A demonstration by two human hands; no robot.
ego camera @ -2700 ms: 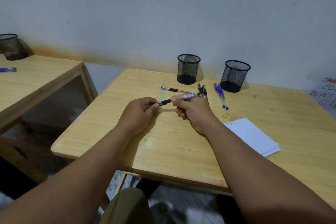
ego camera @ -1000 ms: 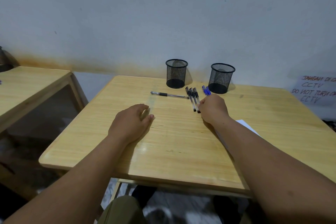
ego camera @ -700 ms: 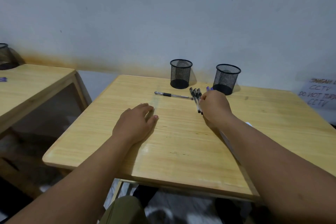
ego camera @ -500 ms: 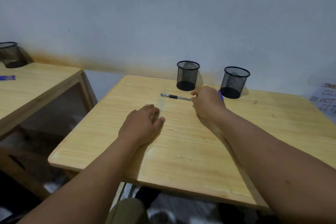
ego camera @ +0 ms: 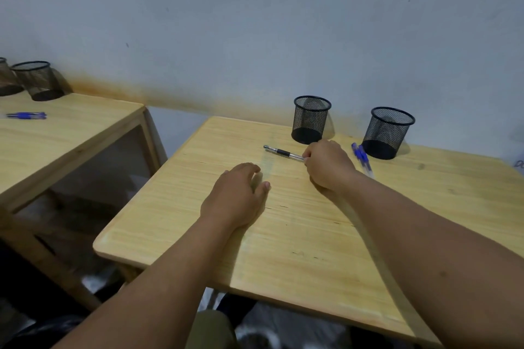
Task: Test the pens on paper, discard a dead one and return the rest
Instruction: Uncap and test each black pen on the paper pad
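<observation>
Head view. A light wooden table [ego camera: 297,235] is set against a pale blue-grey wall [ego camera: 255,22], which is marked by a brownish stain band just above the table line. A second wooden table [ego camera: 56,133] is seen to the left, apart from the first; two mesh cups and a blue pen are placed on it.

Two black mesh cups are stood upright near the far edge of the near table: the left cup [ego camera: 311,119] and the right cup [ego camera: 388,132], well apart from each other. A black pen [ego camera: 280,152] is laid flat in front of the left cup, its long axis running left to right and slightly toward the viewer, the metal tip pointed left. Two blue pens [ego camera: 360,156] are laid side by side just beside the right cup, their long axes angled from far-left to near-right.

The left hand [ego camera: 235,198] is rested palm down, fingers loosely extended, nothing held. The right hand [ego camera: 329,167] is curled closed at the black pen's right end; whether other pens are gripped inside it cannot be told.
</observation>
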